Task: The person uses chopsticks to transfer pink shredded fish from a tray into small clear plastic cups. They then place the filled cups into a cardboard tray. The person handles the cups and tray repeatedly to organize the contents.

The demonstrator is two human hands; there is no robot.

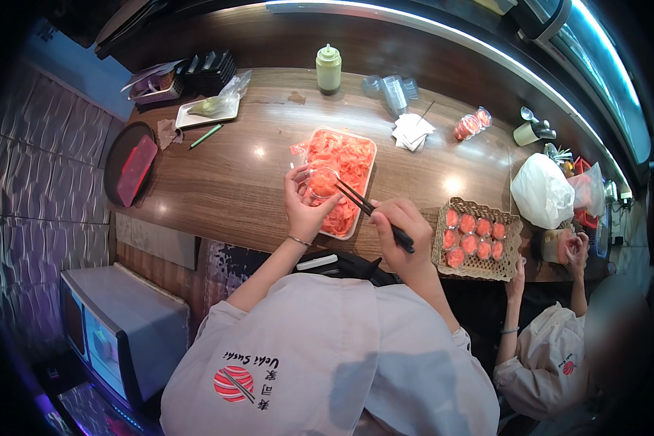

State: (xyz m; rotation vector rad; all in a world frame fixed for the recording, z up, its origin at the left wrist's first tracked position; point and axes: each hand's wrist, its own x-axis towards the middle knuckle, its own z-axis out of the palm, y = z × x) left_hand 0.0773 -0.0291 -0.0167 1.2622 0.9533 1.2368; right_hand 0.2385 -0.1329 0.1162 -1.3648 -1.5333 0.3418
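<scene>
My left hand [307, 206] grips a small clear plastic cup [324, 182] that holds pink pickled ginger. A pair of black chopsticks [379, 215] is in my right hand [406, 234], their tips at the cup's right rim. Under both lies a white tray [371, 163] heaped with pink pickled ginger [340, 147], partly hidden by my left hand and the cup. Right of my right hand stands a woven basket [444, 218] with several ginger-filled cups [468, 244] in rows.
A squeeze bottle [328, 70], stacked clear cups [395, 94], white paper squares [412, 132] and more filled cups [468, 127] stand farther back. A dark round tray [121, 169] lies left. At right, a co-worker's hands [545, 261] are near the basket and a jar.
</scene>
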